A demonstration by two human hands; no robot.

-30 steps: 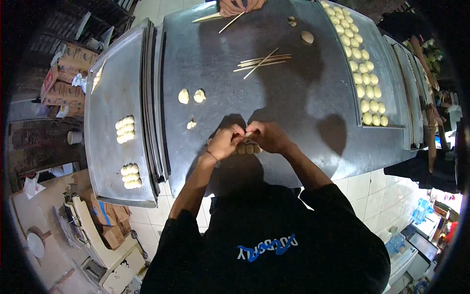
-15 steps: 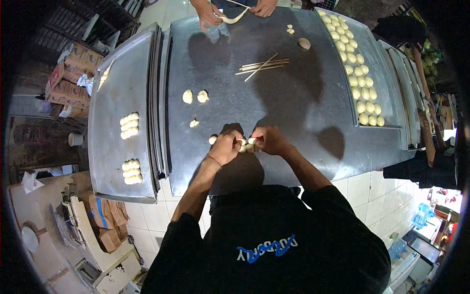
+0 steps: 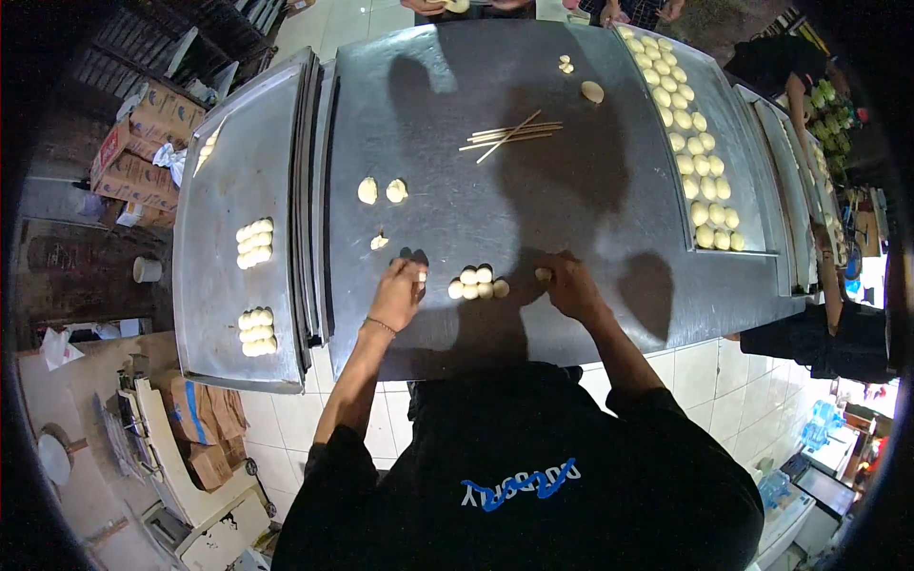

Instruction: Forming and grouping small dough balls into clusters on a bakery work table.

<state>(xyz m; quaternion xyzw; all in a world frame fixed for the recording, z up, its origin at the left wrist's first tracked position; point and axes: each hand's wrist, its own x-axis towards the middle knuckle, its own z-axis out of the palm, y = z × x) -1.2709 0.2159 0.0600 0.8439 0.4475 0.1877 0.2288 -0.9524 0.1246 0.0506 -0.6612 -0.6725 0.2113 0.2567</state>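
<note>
A cluster of small pale dough balls (image 3: 478,283) sits in two touching rows on the dark metal table, between my two hands and touched by neither. To its left, my left hand (image 3: 395,293) is closed, with a small piece of pale dough at its fingertips. On the other side my right hand (image 3: 574,287) is curled with its fingers around a dough ball (image 3: 543,274), which is partly hidden. Farther left lie two larger dough lumps (image 3: 367,190) and a small torn dough scrap (image 3: 379,241).
Crossed thin sticks (image 3: 514,133) and a single dough ball (image 3: 592,91) lie farther back. A left tray (image 3: 214,314) bears joined dough pieces; a right tray (image 3: 738,143) bears rows of dough balls. Other people stand at the far edge, one holding dough (image 3: 455,5), and at the right.
My hands have moved apart, away from the dough cluster, each with dough at its fingertips. At the far edge, another person's hands have drawn back off the table with a dough strip.
</note>
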